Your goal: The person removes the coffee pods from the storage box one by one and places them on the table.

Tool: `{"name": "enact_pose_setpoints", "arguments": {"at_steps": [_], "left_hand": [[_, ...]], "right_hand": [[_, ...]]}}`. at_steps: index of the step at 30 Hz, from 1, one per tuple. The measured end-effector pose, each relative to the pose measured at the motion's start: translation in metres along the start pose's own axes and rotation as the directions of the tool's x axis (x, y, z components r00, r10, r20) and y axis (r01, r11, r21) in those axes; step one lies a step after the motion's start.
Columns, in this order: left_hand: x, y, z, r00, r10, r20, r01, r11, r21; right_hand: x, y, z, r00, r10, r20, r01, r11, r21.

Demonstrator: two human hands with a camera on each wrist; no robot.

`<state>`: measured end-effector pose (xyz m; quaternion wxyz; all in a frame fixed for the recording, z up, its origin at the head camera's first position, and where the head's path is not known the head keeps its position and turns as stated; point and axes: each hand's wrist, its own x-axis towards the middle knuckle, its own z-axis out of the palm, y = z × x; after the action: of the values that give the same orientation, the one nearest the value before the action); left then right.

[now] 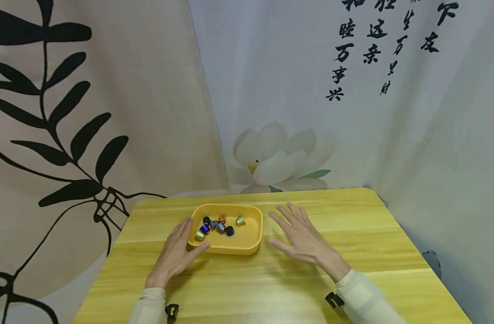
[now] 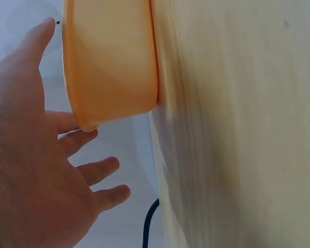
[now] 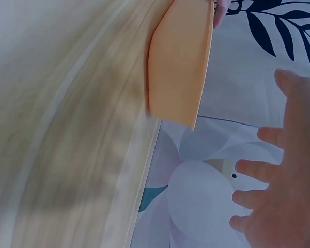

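A yellow plastic tray [image 1: 247, 240] stands on the table with several coffee capsules lying loose inside. Among them are a blue capsule [image 1: 205, 228], an orange capsule [image 1: 221, 218], a black capsule [image 1: 229, 231] and a pale green capsule [image 1: 240, 221] apart from the cluster. My left hand [image 1: 175, 254] is at the tray's left end, its fingers extended and thumb by the near rim; the left wrist view shows fingers at the rim of the tray [image 2: 111, 62]. To the tray's right, my right hand [image 1: 301, 238] hovers with fingers spread, holding nothing and apart from the tray [image 3: 178, 62].
The wooden table [image 1: 332, 288] extends around the tray, its far edge against a hanging curtain [image 1: 279, 81] printed with a lotus and writing. A dark leaf print [image 1: 70, 189] covers the curtain at the left.
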<state>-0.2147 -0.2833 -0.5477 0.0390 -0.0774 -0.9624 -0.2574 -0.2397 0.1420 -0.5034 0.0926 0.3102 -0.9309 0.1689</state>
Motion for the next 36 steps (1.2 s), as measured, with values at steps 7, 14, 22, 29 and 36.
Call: {"name": "enact_pose_setpoints", "arguments": {"at_steps": [7, 14, 22, 29, 36], "left_hand": [[-0.003, -0.003, -0.001, 1.0, -0.018, 0.017, 0.018, 1.0, 0.01], [-0.003, -0.001, -0.003, 1.0, -0.022, 0.021, 0.022, 1.0, 0.005], [0.001, -0.001, -0.007, 0.999, -0.038, 0.033, 0.039, 0.999, -0.034], [0.007, -0.001, -0.007, 0.999, -0.032, 0.033, 0.033, 0.999, -0.042], [0.009, 0.0, -0.009, 0.999, -0.032, 0.033, 0.033, 0.998, -0.051]], "right_hand": [[0.012, -0.009, 0.007, 0.999, -0.018, 0.029, 0.017, 0.999, 0.044], [0.026, -0.016, 0.011, 0.998, -0.043, 0.048, 0.039, 0.996, 0.079], [0.044, -0.023, 0.018, 0.994, -0.087, 0.065, 0.077, 0.986, 0.148], [0.06, -0.026, 0.02, 0.988, -0.143, 0.059, 0.133, 0.98, 0.149], [0.073, -0.028, 0.023, 0.984, -0.135, 0.118, 0.114, 0.979, 0.17]]}}
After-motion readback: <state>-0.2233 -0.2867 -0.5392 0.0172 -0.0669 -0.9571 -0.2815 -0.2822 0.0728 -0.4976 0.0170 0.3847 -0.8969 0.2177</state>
